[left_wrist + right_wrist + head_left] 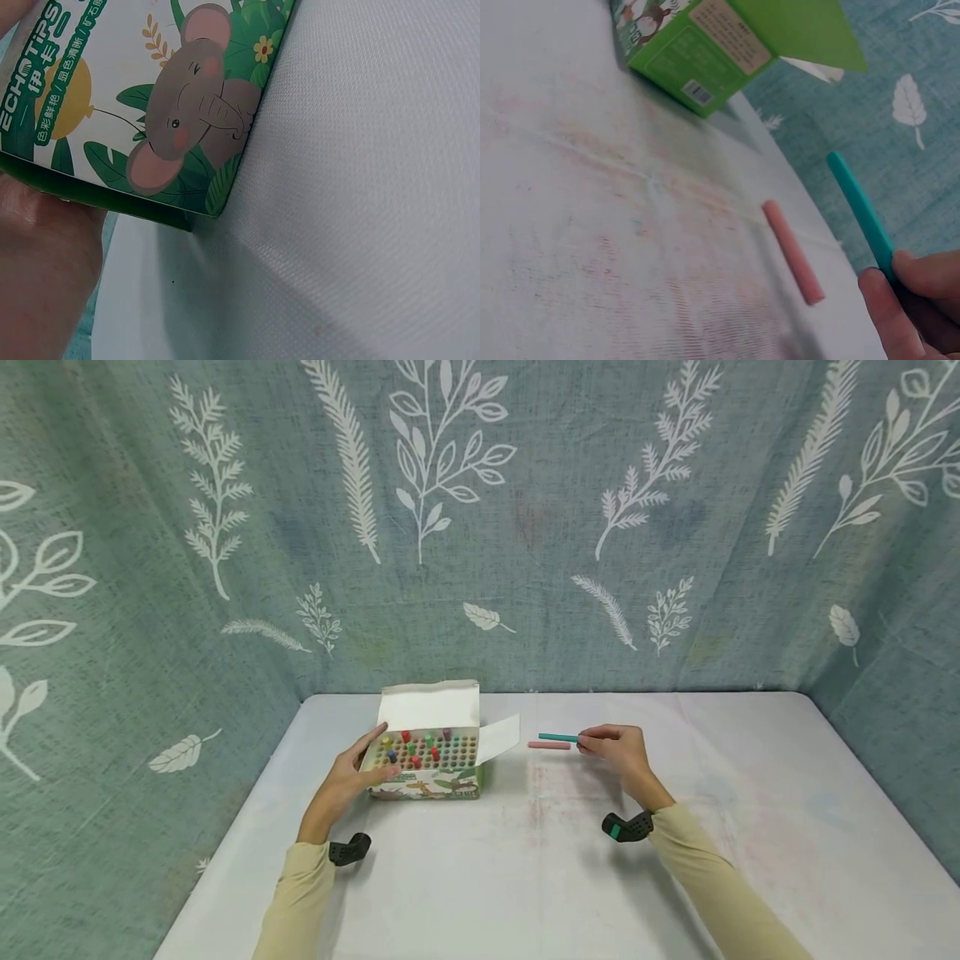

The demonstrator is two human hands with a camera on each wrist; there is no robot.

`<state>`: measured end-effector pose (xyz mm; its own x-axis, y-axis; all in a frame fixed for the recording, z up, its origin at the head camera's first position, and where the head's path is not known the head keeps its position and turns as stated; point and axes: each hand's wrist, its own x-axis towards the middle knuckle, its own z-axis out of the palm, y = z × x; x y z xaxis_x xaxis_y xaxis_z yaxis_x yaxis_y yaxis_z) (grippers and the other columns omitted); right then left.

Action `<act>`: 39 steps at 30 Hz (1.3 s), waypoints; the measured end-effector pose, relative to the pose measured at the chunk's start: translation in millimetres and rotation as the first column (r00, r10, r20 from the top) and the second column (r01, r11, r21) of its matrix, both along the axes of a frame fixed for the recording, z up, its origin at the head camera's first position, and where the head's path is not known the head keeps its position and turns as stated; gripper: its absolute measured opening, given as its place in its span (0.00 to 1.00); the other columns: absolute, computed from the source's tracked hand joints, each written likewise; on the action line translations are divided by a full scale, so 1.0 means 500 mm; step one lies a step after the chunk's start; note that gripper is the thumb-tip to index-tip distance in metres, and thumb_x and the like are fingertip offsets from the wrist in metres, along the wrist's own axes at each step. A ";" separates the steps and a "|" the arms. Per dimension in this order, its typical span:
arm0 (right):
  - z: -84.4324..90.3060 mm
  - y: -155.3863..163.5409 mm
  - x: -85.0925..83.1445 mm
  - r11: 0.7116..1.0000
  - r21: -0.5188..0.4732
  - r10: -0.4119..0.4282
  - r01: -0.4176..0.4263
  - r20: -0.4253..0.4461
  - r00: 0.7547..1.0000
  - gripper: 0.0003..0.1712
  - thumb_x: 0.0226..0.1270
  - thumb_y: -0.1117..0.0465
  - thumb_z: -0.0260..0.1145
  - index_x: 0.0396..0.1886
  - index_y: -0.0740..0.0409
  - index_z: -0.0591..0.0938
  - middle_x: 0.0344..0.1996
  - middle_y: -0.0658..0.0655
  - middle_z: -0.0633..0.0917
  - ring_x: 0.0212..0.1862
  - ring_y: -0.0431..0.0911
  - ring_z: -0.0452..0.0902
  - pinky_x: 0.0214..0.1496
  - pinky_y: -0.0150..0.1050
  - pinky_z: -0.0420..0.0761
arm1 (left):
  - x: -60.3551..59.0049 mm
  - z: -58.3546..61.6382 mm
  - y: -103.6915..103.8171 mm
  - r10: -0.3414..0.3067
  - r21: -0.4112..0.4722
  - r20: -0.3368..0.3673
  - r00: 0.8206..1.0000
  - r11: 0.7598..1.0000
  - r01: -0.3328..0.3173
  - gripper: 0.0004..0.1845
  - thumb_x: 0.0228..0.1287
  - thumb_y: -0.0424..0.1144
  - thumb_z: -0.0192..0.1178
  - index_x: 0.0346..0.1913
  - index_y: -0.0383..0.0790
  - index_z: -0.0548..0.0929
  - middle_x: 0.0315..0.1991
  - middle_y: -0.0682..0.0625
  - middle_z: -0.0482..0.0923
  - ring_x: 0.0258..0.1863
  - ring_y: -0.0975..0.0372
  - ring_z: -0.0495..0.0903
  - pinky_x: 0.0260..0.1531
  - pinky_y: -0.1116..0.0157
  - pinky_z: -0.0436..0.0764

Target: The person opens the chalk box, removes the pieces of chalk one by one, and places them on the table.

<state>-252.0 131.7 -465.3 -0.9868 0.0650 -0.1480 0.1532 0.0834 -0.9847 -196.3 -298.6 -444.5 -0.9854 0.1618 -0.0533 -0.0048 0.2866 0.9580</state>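
My left hand [348, 781] grips the left end of a cardboard chalk box [427, 787], its thumb along the front edge and its fingers at the far side. The box's white lid [430, 706] stands folded back, and several coloured chalk sticks poke out of the holes in its insert [459, 752]. An elephant print covers the box front [187, 112] in the left wrist view. My right hand [617, 753] pinches one end of a teal chalk stick [861, 210] between thumb and fingers, holding it raised over the table. Beside it, a pink chalk stick [793, 251] lies on the cloth.
A white side flap [498, 739] sticks out from the right end of the box. The white tablecloth [480, 877] carries faint reddish chalk smudges in front of the pink stick. Behind the table hangs a green leaf-patterned curtain [540, 610].
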 end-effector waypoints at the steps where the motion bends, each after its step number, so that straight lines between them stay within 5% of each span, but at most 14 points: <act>1: -0.004 -0.002 0.000 1.000 0.013 0.006 -0.006 -0.002 1.000 0.13 0.58 0.66 0.70 0.42 0.69 0.85 0.34 0.59 0.86 0.37 0.49 0.84 0.48 0.47 0.80 | -0.002 -0.004 -0.002 0.004 -0.006 -0.003 1.000 1.000 -0.004 0.44 0.60 0.41 0.66 0.75 0.52 0.53 0.75 0.50 0.41 0.73 0.47 0.40 0.62 0.38 0.53; 12: -0.036 -0.030 -0.001 0.998 0.060 0.030 -0.028 -0.043 0.999 0.09 0.57 0.69 0.70 0.38 0.69 0.86 0.32 0.61 0.86 0.35 0.52 0.84 0.38 0.41 0.83 | -0.019 -0.051 -0.024 0.031 -0.006 -0.005 1.000 1.000 -0.031 0.43 0.59 0.44 0.67 0.73 0.61 0.56 0.74 0.52 0.43 0.71 0.48 0.49 0.62 0.42 0.58; 24: -0.055 -0.047 -0.011 0.978 0.205 0.031 -0.021 -0.047 0.998 0.06 0.58 0.67 0.70 0.34 0.66 0.87 0.26 0.59 0.86 0.24 0.47 0.82 0.28 0.38 0.81 | 0.012 0.006 0.002 0.013 0.015 0.017 1.000 1.000 -0.013 0.43 0.62 0.37 0.64 0.75 0.50 0.52 0.75 0.47 0.42 0.71 0.46 0.46 0.62 0.41 0.56; 27: -0.055 -0.049 -0.007 0.969 0.247 0.038 -0.019 -0.071 0.997 0.05 0.57 0.67 0.70 0.34 0.65 0.87 0.24 0.58 0.85 0.23 0.46 0.81 0.27 0.38 0.81 | 0.011 0.009 0.005 0.007 -0.015 0.003 1.000 1.000 -0.007 0.43 0.62 0.39 0.65 0.75 0.50 0.53 0.75 0.49 0.42 0.73 0.48 0.39 0.63 0.40 0.52; 39: -0.057 -0.047 -0.005 0.920 0.390 0.118 -0.033 -0.195 0.974 0.03 0.56 0.70 0.70 0.31 0.66 0.87 0.23 0.58 0.85 0.21 0.45 0.79 0.25 0.36 0.77 | 0.002 0.005 0.006 0.018 -0.001 0.011 1.000 1.000 -0.018 0.43 0.60 0.40 0.66 0.75 0.52 0.53 0.75 0.51 0.42 0.73 0.49 0.39 0.63 0.39 0.51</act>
